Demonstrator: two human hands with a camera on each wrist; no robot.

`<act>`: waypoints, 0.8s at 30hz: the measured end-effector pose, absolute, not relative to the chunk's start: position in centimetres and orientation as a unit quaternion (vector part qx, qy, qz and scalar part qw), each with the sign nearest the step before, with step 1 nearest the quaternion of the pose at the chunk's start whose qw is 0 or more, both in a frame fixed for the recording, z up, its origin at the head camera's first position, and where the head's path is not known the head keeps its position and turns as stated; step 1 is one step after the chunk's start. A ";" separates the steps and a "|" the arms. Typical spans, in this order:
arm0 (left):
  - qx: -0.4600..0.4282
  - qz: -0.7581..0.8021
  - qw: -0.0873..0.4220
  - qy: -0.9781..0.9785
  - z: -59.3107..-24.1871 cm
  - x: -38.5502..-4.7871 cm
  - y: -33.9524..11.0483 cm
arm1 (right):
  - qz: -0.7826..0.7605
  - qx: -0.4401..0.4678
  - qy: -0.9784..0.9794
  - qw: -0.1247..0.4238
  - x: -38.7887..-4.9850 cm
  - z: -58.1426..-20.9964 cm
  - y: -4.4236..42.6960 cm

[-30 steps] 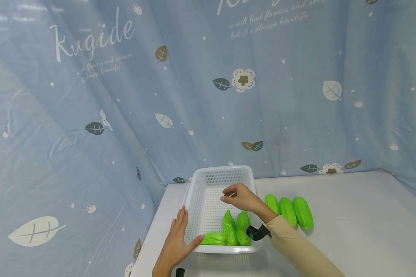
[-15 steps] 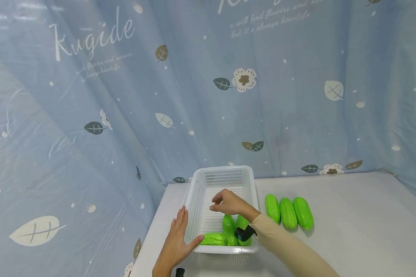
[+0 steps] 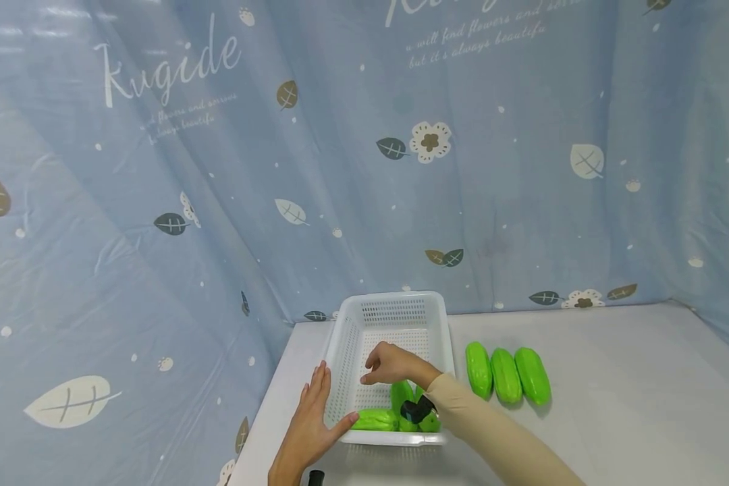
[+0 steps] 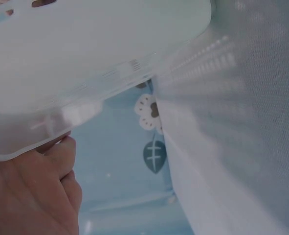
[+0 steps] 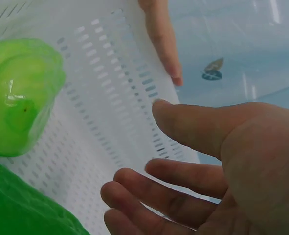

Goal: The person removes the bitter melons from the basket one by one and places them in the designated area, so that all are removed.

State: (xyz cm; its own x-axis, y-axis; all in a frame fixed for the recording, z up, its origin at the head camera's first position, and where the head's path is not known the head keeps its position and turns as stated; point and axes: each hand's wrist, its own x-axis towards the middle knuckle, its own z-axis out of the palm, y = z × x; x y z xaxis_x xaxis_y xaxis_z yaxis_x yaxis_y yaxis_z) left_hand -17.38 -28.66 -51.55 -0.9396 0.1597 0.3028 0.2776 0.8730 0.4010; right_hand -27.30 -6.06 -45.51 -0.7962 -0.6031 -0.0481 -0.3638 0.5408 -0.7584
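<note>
A white perforated basket (image 3: 346, 364) stands on the table with several green gourd-like vegetables at its near end, one of them lying crosswise (image 3: 374, 420). My left hand (image 3: 308, 426) rests against the basket's near left edge, its thumb over the rim; in the left wrist view the hand (image 4: 34, 188) touches the basket's side (image 4: 76, 58). Over the basket's middle hovers my right hand (image 3: 395, 364), holding nothing, its fingers loosely bent. The right wrist view shows that hand (image 5: 203, 171) with thumb and fingers apart, beside a green vegetable (image 5: 19, 95).
Three more green vegetables (image 3: 478, 370) lie side by side on the white table (image 3: 619, 378), right of the basket. A blue patterned curtain (image 3: 498, 169) hangs behind and to the left. A dark wrist device (image 3: 417, 409) is on the right wrist, above the basket's near right part.
My right hand has moved left and nearer over the basket, and its forearm now covers more of the vegetables inside. The left hand has stayed at the rim.
</note>
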 end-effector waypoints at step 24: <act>-0.115 -0.233 0.120 -0.958 -51.4 -17.4 -28.7 | -0.297 -0.303 0.877 0.225 -26.4 -46.2 -7.5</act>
State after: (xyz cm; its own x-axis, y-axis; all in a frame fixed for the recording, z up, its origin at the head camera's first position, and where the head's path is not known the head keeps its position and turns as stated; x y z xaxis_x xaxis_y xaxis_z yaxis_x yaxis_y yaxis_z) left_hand -17.37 -28.70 -51.40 -0.9448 0.1646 0.2832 0.2761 0.8654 0.4182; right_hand -26.42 -7.48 -46.23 -0.7154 -0.6647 -0.2154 -0.3974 0.6407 -0.6570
